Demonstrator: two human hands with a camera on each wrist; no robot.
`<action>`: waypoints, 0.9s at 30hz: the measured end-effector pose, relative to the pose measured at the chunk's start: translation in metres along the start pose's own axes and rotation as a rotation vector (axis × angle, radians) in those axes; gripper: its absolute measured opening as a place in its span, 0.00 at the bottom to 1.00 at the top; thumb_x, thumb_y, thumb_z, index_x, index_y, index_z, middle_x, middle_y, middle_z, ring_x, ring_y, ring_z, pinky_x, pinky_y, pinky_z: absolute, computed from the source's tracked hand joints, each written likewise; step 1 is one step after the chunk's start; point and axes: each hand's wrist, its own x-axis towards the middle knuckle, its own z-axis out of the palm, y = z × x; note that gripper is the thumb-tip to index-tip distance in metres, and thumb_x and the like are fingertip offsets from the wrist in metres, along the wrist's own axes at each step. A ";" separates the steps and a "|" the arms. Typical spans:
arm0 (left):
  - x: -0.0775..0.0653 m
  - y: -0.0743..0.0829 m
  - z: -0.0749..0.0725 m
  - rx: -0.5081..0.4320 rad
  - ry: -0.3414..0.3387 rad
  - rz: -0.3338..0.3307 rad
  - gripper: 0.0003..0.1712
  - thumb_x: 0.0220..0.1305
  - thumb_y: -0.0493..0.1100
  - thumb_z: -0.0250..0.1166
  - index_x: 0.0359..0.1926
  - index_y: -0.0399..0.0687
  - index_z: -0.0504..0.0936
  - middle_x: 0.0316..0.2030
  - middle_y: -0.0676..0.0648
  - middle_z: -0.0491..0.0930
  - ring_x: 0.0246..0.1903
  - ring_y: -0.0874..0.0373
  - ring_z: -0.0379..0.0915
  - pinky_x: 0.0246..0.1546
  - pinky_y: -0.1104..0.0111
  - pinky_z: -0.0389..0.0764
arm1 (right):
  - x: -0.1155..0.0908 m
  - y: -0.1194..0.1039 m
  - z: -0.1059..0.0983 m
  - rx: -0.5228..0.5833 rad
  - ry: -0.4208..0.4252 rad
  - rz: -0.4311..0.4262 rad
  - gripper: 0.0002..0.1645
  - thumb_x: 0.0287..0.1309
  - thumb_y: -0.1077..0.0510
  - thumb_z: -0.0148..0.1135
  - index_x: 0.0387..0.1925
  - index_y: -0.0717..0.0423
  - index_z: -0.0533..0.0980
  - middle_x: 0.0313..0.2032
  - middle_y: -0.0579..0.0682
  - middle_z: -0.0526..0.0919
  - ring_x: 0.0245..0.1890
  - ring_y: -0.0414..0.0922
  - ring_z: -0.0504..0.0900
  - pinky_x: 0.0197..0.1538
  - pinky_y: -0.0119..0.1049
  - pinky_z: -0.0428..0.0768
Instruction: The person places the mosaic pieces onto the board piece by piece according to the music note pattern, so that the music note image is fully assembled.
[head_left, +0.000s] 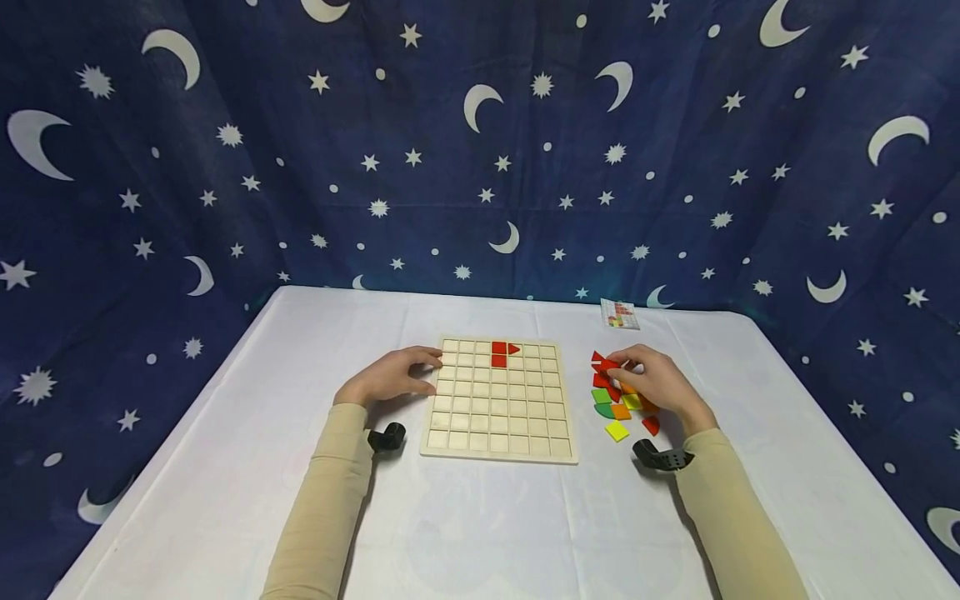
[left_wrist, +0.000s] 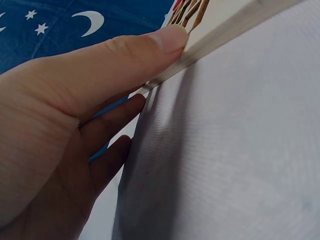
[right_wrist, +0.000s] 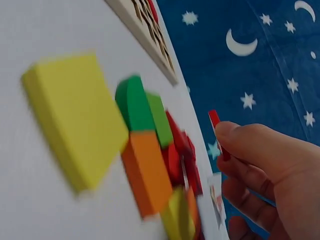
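Observation:
A pale wooden grid board [head_left: 459,421] lies flat on the table. Near its far edge, two red squares [head_left: 498,361] and a red triangle [head_left: 513,349] sit in the cells. My left hand [head_left: 390,375] touches the board's left edge, its thumb [left_wrist: 167,42] on the rim and the fingers spread alongside. To the board's right, my right hand [head_left: 660,383] is over a pile of coloured pieces. Thumb and forefinger pinch a thin red piece [right_wrist: 214,118], seen mostly edge-on in the right wrist view, its outline partly covered by the fingers.
Among the loose pieces are a yellow square [head_left: 617,431], an orange square [head_left: 621,412], a green curved piece [right_wrist: 134,102] and several red ones. A printed card [head_left: 620,314] lies behind them, by the table's far edge. A dark star-patterned cloth [head_left: 420,225] hangs behind the white table.

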 end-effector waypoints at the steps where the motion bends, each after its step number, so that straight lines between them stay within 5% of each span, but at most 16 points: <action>1: 0.000 0.000 0.000 0.001 0.002 0.000 0.28 0.58 0.46 0.72 0.59 0.45 0.78 0.68 0.46 0.67 0.70 0.48 0.57 0.70 0.54 0.60 | 0.002 -0.004 0.001 0.005 -0.003 -0.002 0.23 0.63 0.49 0.64 0.55 0.57 0.79 0.47 0.55 0.79 0.44 0.51 0.74 0.41 0.35 0.79; 16: 0.000 0.003 -0.002 0.000 0.005 0.016 0.28 0.57 0.44 0.73 0.58 0.42 0.79 0.67 0.43 0.68 0.69 0.46 0.59 0.69 0.55 0.62 | 0.040 -0.062 0.025 0.004 -0.071 -0.249 0.18 0.63 0.54 0.64 0.52 0.57 0.81 0.45 0.52 0.81 0.43 0.48 0.76 0.43 0.41 0.77; 27: -0.001 -0.001 -0.001 0.004 0.006 0.019 0.26 0.57 0.44 0.73 0.56 0.43 0.80 0.67 0.44 0.68 0.69 0.47 0.59 0.69 0.55 0.62 | 0.062 -0.096 0.047 -0.073 -0.234 -0.299 0.18 0.63 0.57 0.64 0.53 0.59 0.80 0.44 0.53 0.80 0.39 0.46 0.75 0.46 0.42 0.78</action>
